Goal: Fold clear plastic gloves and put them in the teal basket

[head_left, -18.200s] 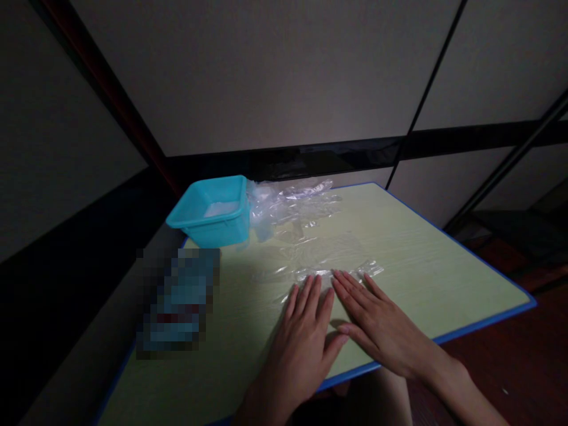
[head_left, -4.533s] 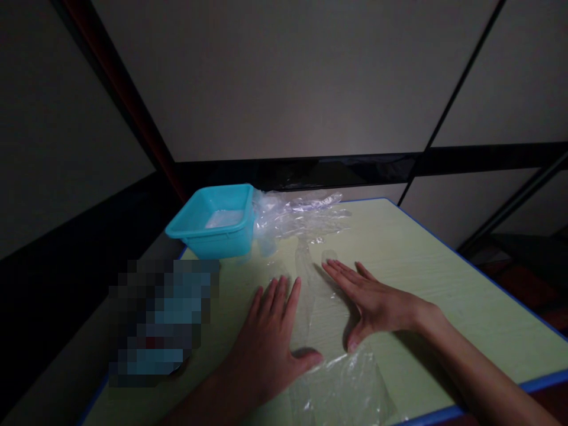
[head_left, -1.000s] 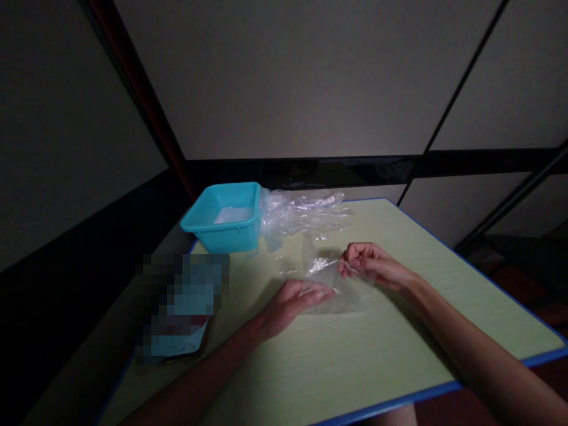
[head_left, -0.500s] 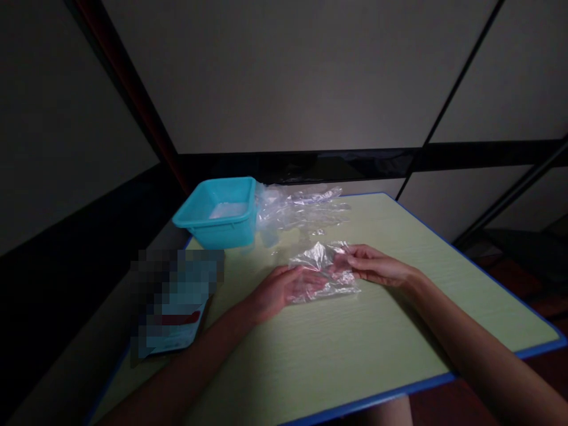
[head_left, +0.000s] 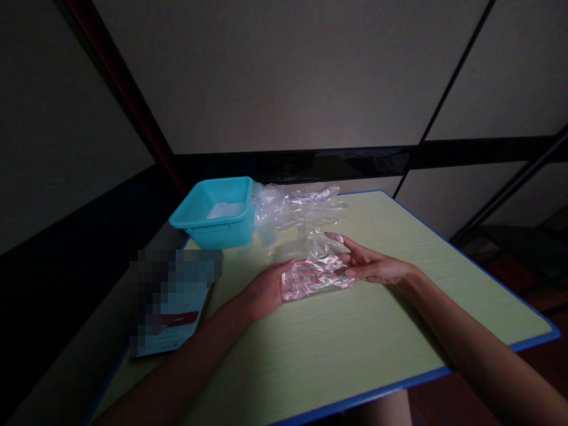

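A thin, crinkled clear plastic bag point(head_left: 317, 278) is stretched between my two hands, just above the table. My left hand point(head_left: 268, 290) holds its left side, thumb on the near upper edge. The other left fingers show through the film; whether they lie inside or behind it I cannot tell. At the right edge, my right hand point(head_left: 375, 266) grips the plastic between thumb and fingers, with its index finger raised and partly covered by film. Behind the bag lies a loose heap of clear plastic point(head_left: 297, 207), with finger-like strips pointing right.
A turquoise plastic basket point(head_left: 226, 231) with something white inside stands at the back left, against the heap. On the left lies a light blue flat pack point(head_left: 177, 319), partly blurred out. The pale green table point(head_left: 355, 349) has a blue edge; wall panels rise behind it.
My right index finger has lifted and spread from the thumb. The plastic has been pulled higher at the back and bunched over my left fingers. Basket and heap stay put.
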### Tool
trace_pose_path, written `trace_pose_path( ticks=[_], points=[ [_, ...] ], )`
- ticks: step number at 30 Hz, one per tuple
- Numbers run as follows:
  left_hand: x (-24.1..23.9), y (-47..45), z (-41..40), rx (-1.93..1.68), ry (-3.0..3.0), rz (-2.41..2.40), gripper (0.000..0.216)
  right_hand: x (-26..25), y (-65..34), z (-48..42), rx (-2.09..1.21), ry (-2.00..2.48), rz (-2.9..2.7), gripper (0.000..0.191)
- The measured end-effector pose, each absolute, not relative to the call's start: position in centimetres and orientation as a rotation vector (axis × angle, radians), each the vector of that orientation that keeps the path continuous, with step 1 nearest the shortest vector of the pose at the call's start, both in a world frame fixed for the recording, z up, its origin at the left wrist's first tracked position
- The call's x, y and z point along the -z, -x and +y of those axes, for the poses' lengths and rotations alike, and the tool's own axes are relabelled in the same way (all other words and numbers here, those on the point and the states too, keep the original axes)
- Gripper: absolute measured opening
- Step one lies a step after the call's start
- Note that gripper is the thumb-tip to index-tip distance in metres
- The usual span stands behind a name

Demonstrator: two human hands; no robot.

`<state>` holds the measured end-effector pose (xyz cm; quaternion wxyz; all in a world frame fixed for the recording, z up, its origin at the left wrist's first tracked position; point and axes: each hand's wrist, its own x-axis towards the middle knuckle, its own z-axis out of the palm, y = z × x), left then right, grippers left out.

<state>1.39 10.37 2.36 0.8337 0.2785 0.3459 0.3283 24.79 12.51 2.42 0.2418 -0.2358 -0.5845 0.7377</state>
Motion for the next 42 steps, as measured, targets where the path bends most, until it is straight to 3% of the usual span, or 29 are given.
trace_pose_path(
  ticks=[17, 32, 42],
  points=[
    [-2.2, -0.9, 10.8, -0.625, -0.609, 0.476, 0.032, -1.4, -24.4, 12.7, -1.796, 0.727, -1.822, 0.058],
    [-2.8, -0.7, 10.5, -0.569, -0.570, 0.525, 0.043, -1.5, -24.2, 12.5, -1.852, 0.780, -1.745, 0.062],
    [-2.3, -0.4, 10.4, -0.593, -0.555, 0.561, 0.048, -1.2, -23.8, 12.7, -1.795, 0.830, -1.549, 0.082]
  ],
)
